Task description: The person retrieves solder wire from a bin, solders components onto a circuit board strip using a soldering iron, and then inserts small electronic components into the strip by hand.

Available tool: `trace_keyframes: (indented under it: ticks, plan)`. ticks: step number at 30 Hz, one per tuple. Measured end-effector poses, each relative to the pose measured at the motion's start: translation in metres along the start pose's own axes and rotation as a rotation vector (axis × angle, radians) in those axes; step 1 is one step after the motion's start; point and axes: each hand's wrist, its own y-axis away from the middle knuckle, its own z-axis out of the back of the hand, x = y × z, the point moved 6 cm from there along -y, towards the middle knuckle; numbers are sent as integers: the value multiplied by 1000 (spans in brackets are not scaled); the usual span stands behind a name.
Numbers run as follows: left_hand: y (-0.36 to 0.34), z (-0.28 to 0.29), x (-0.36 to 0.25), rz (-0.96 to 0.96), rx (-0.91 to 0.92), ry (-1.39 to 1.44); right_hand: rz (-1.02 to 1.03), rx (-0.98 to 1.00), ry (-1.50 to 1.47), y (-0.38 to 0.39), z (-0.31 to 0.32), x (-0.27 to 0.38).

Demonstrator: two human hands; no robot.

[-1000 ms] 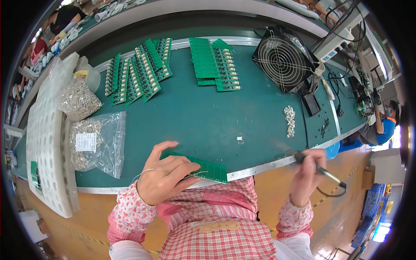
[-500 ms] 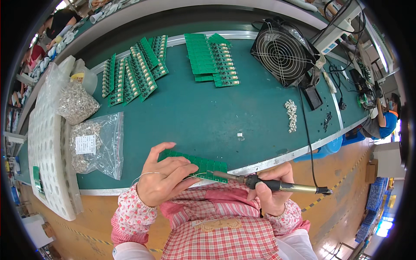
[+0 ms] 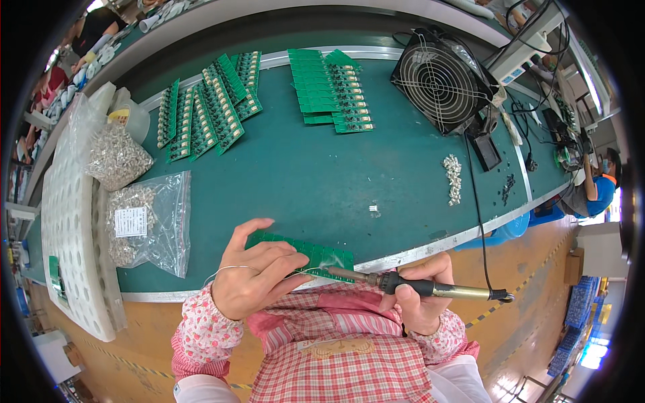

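My left hand [image 3: 259, 272] lies over a green circuit board [image 3: 334, 257] at the table's front edge, its fingers closed on a thin solder wire [image 3: 232, 267]. The wire passes under the fingers and its end reaches the board. In my right hand [image 3: 424, 292] is a soldering iron [image 3: 440, 289] with a black grip, held like a pen and pointing left. Its tip is at the lower right part of the board, close to the wire's end, with a faint pale wisp above it. My left fingers hide the board's left part.
Populated green boards [image 3: 218, 104] lie at the back left, with a second stack [image 3: 312, 87] at the back centre. A black fan [image 3: 440, 80] stands behind a pile of small white parts [image 3: 452, 180]. Bags of parts [image 3: 148, 225] and a white foam tray [image 3: 70, 221] are on the left.
The iron's tip has shifted slightly left along the board, nearer the wire's end. A faint wisp now shows above the tip. Both hands keep their holds.
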Motion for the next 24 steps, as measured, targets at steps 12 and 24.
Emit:
trace_keyframes:
  ticks: [12, 24]
  plan:
    - [2, -1, 1, 16, 22, 10, -109, -150, 121, -3, 3, -3]
    - [6, -3, 0, 6, 0, -1, -195, -89, 92, -10, -4, -8]
